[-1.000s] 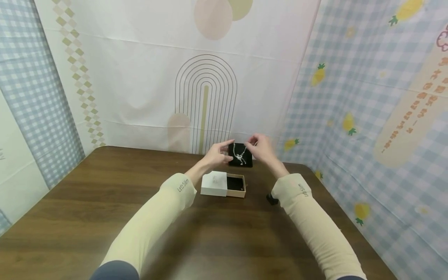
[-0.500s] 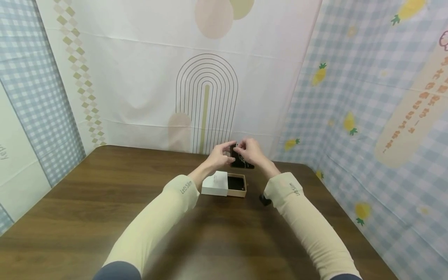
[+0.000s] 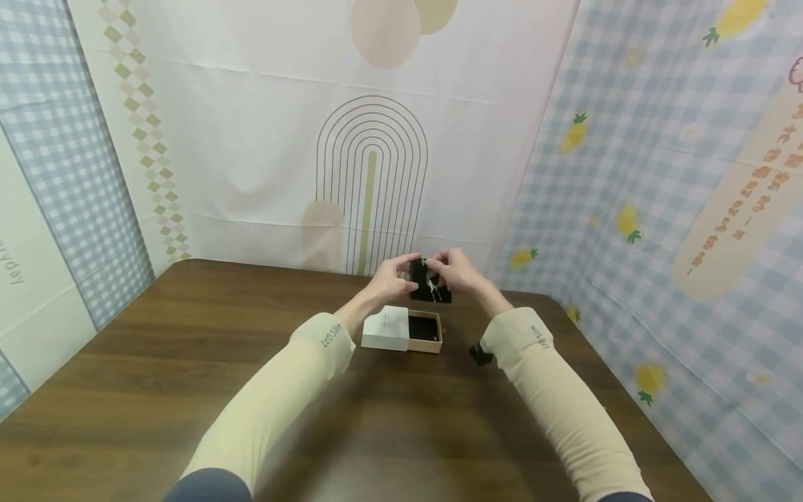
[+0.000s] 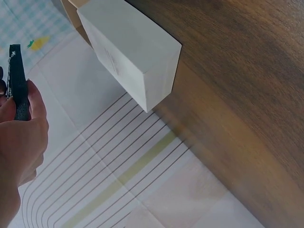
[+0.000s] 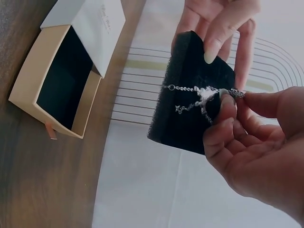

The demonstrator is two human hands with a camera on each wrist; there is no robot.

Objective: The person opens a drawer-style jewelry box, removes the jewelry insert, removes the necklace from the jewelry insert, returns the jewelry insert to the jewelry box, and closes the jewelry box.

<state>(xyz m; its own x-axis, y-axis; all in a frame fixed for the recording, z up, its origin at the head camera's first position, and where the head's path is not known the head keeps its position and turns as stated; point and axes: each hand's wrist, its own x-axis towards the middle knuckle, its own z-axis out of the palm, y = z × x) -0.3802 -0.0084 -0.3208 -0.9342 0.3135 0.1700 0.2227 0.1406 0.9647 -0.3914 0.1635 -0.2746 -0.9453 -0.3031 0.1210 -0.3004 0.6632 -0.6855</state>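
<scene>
My left hand (image 3: pixel 389 280) holds a square black foam pad (image 5: pixel 183 121) upright by its edge, thumb on the face with the chain. A silver chain with charms (image 5: pixel 205 96), one of them a small star, lies across that face. With thumb and forefinger, my right hand (image 5: pixel 259 142) pinches the chain close against the pad. In the left wrist view the pad (image 4: pixel 17 83) shows edge-on between the fingers. Both hands are above and behind a small box, whose white sleeve (image 3: pixel 385 329) is slid partway off its tan drawer (image 5: pixel 35 71).
The drawer has a black inside and a small ribbon tab (image 5: pixel 51 131) at its front. Under it is a brown wooden table (image 3: pixel 251 335). A printed white cloth (image 3: pixel 251 153) hangs behind the table, and checked cloth (image 3: pixel 608 181) covers the right side.
My right hand has moved left over the pad and then slightly back right, its fingers on the chain. The chain has shifted and bunched toward those fingers. The left hand keeps its hold.
</scene>
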